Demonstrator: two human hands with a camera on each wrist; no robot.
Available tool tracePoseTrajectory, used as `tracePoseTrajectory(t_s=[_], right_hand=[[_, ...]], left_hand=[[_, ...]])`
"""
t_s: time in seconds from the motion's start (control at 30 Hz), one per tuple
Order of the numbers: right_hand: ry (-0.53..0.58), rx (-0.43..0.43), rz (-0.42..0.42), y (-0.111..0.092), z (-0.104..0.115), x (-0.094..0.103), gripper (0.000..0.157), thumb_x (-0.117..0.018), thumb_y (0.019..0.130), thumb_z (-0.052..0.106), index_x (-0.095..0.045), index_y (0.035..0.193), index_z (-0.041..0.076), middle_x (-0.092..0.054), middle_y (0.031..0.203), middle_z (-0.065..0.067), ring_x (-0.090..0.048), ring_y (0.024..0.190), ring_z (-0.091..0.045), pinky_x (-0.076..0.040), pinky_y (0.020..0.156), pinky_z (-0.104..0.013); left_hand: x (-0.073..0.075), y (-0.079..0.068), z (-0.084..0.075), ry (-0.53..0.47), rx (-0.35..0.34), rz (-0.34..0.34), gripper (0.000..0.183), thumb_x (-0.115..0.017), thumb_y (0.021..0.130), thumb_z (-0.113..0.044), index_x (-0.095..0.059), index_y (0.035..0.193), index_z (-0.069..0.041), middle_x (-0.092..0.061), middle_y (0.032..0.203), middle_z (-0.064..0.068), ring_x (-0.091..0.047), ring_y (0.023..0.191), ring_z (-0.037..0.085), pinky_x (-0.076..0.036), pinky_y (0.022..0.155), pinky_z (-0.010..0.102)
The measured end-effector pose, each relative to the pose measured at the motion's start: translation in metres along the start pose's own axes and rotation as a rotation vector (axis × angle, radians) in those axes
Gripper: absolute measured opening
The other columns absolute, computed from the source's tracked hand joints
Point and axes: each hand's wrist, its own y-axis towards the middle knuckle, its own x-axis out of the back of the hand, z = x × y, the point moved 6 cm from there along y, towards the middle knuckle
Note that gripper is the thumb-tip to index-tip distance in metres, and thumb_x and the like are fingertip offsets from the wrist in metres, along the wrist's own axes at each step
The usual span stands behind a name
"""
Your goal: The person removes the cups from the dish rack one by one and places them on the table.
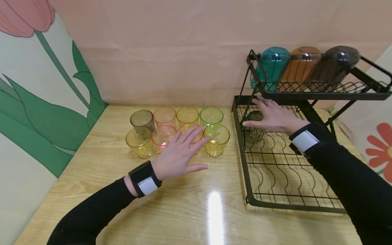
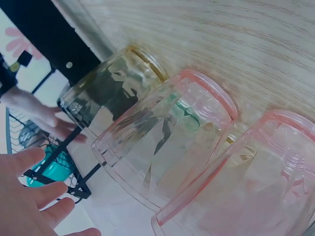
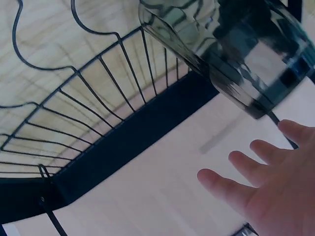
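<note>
At right, a partly covered dark glass point(image 1: 254, 136)

My right hand point(image 1: 274, 117), spread, hides some of it, far left on the lower rack point(image 1: 294, 206). My left hand point(image 1: 179, 159), also spread, partly blocks an orange-rimmed glass point(image 1: 199, 137); contact I cannot make out.

Long black sleeves point(image 1: 95, 209), black wristbands point(image 1: 134, 174) with white rectangular patches point(image 1: 148, 185).

The left hand point(image 1: 179, 156), spread, is near eight glasses point(image 1: 164, 135) in two rows on the counter point(image 1: 171, 217). The right hand point(image 1: 274, 116) is near a dark glass point(image 1: 254, 136) low in the rack point(image 1: 294, 207); three upturned glasses point(image 1: 301, 68) top it.
</note>
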Motion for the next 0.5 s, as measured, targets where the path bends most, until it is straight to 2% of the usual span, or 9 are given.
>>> tracePoseTrajectory(t_s=[0.23, 0.4, 0.5], right_hand=[[0.0, 0.005, -0.045, 0.013, 0.002, -0.018, 0.107, -0.04, 0.073, 0.079, -0.019, 0.142, 0.0, -0.015, 0.145, -0.025, -0.019, 0.128, -0.046, -0.025, 0.093, -0.062], [-0.048, -0.007, -0.079, 0.018, 0.002, -0.028, 0.108, -0.033, 0.072, 0.082, -0.028, 0.138, -0.004, -0.025, 0.14, -0.028, -0.03, 0.121, -0.047, -0.034, 0.086, -0.059], [-0.083, -0.013, -0.127, 0.019, 0.002, -0.029, 0.106, -0.031, 0.071, 0.083, -0.036, 0.133, -0.003, -0.033, 0.136, -0.029, -0.041, 0.112, -0.046, -0.042, 0.077, -0.054]], left_hand=[[-0.001, -0.001, -0.001, -0.011, 0.001, 0.012, 0.079, -0.026, 0.084, -0.071, -0.023, 0.144, -0.02, -0.009, 0.151, 0.01, -0.004, 0.136, 0.024, -0.013, 0.102, 0.055], [-0.004, -0.001, -0.002, -0.017, 0.001, 0.016, 0.079, -0.026, 0.084, -0.071, -0.021, 0.145, -0.021, -0.005, 0.151, 0.008, -0.003, 0.136, 0.023, -0.013, 0.102, 0.055], [-0.005, 0.0, -0.002, -0.027, 0.0, 0.022, 0.079, -0.026, 0.084, -0.071, -0.019, 0.145, -0.021, -0.002, 0.152, 0.007, -0.002, 0.136, 0.023, -0.01, 0.102, 0.055]])
